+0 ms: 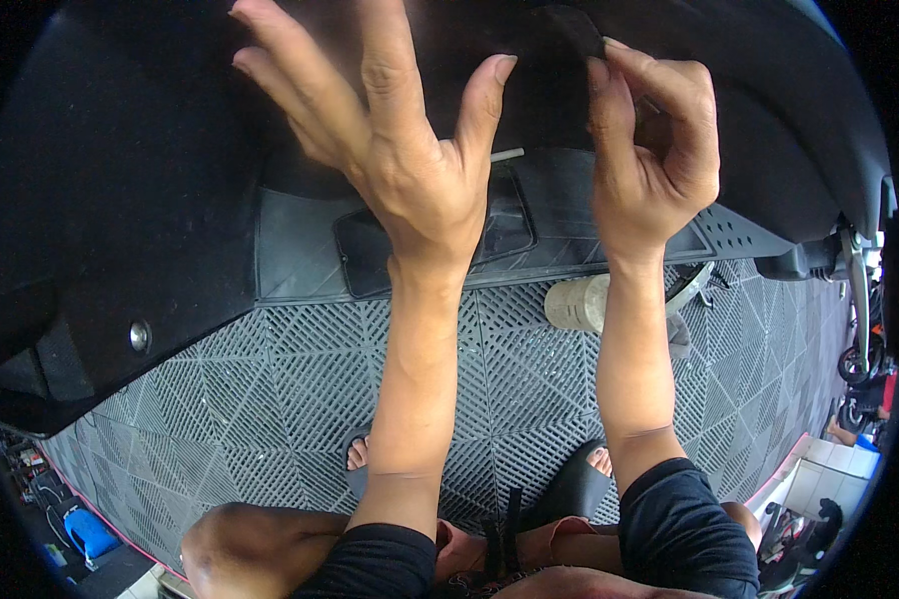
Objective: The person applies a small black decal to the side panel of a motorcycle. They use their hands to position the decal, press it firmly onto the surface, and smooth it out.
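Close in front of me, the dark body panel of a motor scooter [120, 150] fills the upper view. My left hand [412, 142] is spread over it with fingers apart and nothing in it; whether its fingertips touch the panel I cannot tell. To its right, my right hand [652, 142] pinches the end of a thin black strip [577, 30] between thumb and forefinger. The strip runs up and left against the dark panel, where its far end is hard to see. Beneath both hands lies the scooter's grey footboard [300, 224].
A whitish cylindrical container [577, 303] stands on the grated plastic floor tiles [315, 389] below the footboard. A grey cloth [678, 337] lies beside it. A metal lever [858, 299] juts out at right. Other motorcycles [861, 367] and a blue item [90, 531] are at the edges.
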{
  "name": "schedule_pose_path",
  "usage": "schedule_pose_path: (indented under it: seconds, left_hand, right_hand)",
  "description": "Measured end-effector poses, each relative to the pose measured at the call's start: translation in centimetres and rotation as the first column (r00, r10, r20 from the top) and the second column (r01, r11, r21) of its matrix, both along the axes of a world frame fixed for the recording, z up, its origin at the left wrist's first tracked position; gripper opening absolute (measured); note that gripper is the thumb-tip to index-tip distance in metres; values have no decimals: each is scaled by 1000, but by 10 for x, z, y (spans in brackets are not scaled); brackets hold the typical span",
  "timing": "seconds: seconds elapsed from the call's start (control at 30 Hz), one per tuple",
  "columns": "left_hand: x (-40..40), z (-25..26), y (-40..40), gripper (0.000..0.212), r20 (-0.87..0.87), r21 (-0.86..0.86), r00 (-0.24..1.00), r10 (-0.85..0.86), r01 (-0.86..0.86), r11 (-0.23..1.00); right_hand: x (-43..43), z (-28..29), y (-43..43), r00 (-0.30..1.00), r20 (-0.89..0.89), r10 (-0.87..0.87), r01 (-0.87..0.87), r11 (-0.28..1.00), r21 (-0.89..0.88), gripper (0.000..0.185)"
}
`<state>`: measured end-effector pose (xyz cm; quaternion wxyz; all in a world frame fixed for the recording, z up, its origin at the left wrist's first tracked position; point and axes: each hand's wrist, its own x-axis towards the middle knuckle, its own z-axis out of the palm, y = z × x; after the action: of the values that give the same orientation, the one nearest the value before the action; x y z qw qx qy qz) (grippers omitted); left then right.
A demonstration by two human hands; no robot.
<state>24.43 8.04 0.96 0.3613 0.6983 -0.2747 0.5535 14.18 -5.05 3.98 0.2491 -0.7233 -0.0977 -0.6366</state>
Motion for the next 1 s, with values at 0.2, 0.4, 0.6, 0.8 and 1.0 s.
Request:
schedule_pose_path:
  seconds: [0.2,0.4,0.6,0.8,1.0]
  left_hand:
    - [0,3,1,77,5,6,1000,-1,1,1000]
    - [-19,14,-2,77,-67,-41,994,-87,84,996]
    - [1,4,2,77,19,-6,1000,-23,23,1000]
    - [-14,10,-2,77,-43,-38,997,-70,68,997]
    - [-1,3,1,77,-12,-10,1000,-8,8,1000]
  right_hand:
    - [6,0,-1,998,66,-4,8,999,-54,26]
    - [6,-1,1,1000,-5,-24,23,993,-119,27]
    - [9,-1,7,999,2,-53,52,988,-148,28]
    - [4,0,6,997,-59,-56,47,988,-148,24]
    - [2,-3,4,1000,-7,-3,3,1000,19,24]
